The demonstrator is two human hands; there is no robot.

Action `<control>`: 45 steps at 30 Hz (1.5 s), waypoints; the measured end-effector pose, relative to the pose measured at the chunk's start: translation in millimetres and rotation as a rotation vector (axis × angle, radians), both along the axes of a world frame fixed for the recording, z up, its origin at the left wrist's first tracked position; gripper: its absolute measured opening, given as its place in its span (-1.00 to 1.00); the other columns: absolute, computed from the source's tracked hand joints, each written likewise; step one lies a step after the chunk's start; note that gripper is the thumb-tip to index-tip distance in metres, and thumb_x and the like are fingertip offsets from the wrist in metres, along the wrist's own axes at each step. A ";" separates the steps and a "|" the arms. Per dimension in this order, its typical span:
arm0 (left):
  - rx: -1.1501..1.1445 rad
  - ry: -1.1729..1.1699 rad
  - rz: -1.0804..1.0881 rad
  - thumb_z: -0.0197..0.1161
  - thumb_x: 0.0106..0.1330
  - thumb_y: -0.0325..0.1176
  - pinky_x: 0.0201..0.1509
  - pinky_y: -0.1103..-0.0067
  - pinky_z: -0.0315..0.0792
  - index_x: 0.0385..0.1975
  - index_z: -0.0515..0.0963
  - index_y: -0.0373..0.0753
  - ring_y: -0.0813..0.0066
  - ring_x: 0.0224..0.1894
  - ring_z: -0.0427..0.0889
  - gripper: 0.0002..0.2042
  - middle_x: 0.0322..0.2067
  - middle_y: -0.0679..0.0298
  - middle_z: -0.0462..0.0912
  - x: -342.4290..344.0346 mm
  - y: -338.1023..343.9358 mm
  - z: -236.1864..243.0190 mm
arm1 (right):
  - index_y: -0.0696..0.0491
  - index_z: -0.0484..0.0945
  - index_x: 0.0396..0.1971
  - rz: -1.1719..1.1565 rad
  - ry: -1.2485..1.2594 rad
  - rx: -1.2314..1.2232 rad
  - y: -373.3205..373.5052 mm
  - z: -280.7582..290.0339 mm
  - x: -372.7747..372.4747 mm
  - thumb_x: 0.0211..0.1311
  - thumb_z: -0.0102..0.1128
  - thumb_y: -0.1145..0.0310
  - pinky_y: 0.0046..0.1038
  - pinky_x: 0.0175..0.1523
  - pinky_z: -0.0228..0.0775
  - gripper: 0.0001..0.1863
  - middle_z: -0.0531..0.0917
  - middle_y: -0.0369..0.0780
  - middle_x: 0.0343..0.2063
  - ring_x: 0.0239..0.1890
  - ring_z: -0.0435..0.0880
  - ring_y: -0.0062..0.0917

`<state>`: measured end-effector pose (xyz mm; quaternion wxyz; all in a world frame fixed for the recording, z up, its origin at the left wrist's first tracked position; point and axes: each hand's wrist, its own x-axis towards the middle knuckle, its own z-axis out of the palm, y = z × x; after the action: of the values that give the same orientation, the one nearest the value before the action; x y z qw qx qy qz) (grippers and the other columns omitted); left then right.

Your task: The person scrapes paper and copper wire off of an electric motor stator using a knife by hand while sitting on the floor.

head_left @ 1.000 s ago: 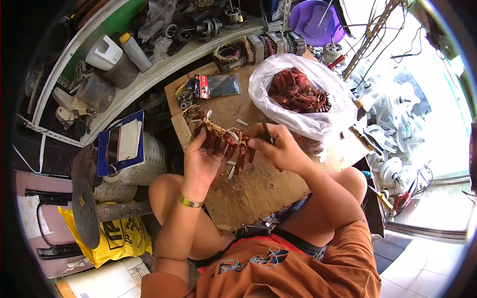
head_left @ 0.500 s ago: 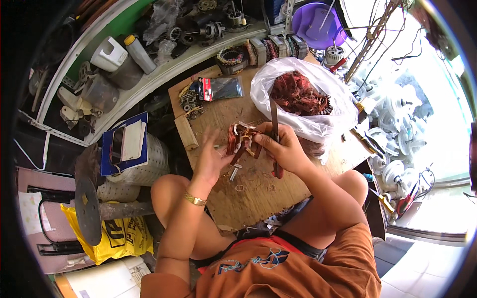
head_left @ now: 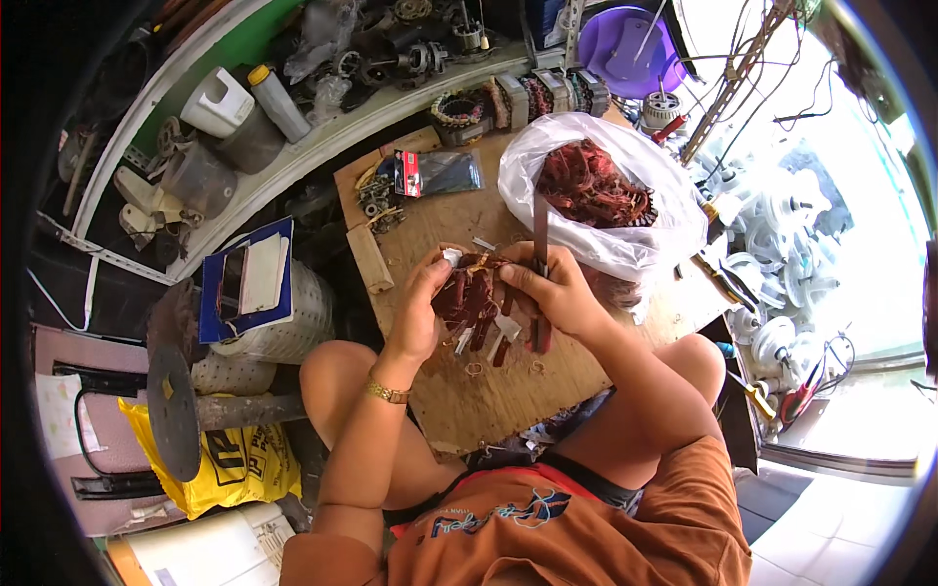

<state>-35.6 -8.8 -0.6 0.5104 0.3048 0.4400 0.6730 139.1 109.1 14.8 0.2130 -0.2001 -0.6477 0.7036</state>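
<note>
Between my hands, over the wooden board (head_left: 479, 410), is a tangle of reddish-brown copper winding wire (head_left: 467, 301) with pale slips of insulation in it. My left hand (head_left: 416, 308) is closed on its left side, the thumb by a whitish scrap. My right hand (head_left: 559, 293) pinches the winding's right edge. It also grips a long, dark, flat blade (head_left: 540, 230), which stands up past the fingers; its reddish lower end shows below the hand. Beyond my right hand, a white plastic bag (head_left: 518, 166) stands open around a heap of red-brown wire (head_left: 591, 186).
A flat packet (head_left: 449, 173) and small metal parts (head_left: 376, 200) lie at the board's far left. Several motor stators (head_left: 459, 109) line the shelf edge behind. Pliers (head_left: 721, 278) lie right of the bag. A blue folder (head_left: 210, 303) rests on a drum at left.
My left hand, with fingers spread beside the winding, has closed on it. The winding has turned, and strands with pale slips now hang toward me. My right hand has kept its grip.
</note>
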 end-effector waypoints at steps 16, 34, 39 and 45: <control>-0.026 0.939 0.343 0.13 0.38 -0.33 -0.19 0.36 0.43 -0.08 0.39 -0.31 0.11 -0.31 0.57 -0.77 -0.33 0.06 0.54 29.4 4.8 1.8 | 0.15 0.63 -0.26 -0.120 0.006 -0.348 -0.7 -11.6 -13.8 0.39 0.21 0.28 -0.65 -0.56 0.17 -0.78 0.53 -0.43 -0.59 -0.62 0.36 -0.81; -0.381 0.790 -0.074 0.10 0.37 -0.21 -0.27 0.44 0.47 -0.23 0.55 -0.24 0.41 -0.36 0.61 -0.77 -0.43 0.20 0.58 5.1 -6.2 -6.7 | 0.01 0.52 -0.38 -0.146 0.145 -0.487 52.1 22.2 22.5 0.42 0.14 0.06 -0.65 -0.65 0.06 -0.68 0.61 -0.28 -0.58 -0.73 0.33 -0.74; -0.340 1.187 -0.036 0.20 0.28 -0.17 -0.14 0.33 0.47 -0.18 0.55 -0.26 0.11 -0.23 0.62 -0.71 -0.30 0.13 0.61 14.3 1.8 -14.5 | 0.04 0.52 -0.32 0.084 0.134 -0.520 36.0 22.0 23.4 0.39 0.18 0.12 -0.65 -0.69 0.07 -0.73 0.62 -0.25 -0.57 -0.77 0.33 -0.73; 0.197 1.174 0.211 0.25 0.11 -0.38 0.11 0.28 0.40 -0.09 0.51 -0.26 0.01 0.01 0.51 -0.67 -0.06 0.06 0.51 15.4 8.8 11.8 | 0.14 0.60 -0.26 0.039 0.038 -0.278 26.3 32.2 25.3 0.38 0.17 0.28 -0.65 -0.62 0.22 -0.79 0.64 -0.29 -0.56 -0.71 0.44 -0.73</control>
<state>-20.2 0.0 11.3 0.0819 0.6260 0.6116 0.4768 164.4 135.4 47.0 0.1815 -0.2017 -0.5439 0.7941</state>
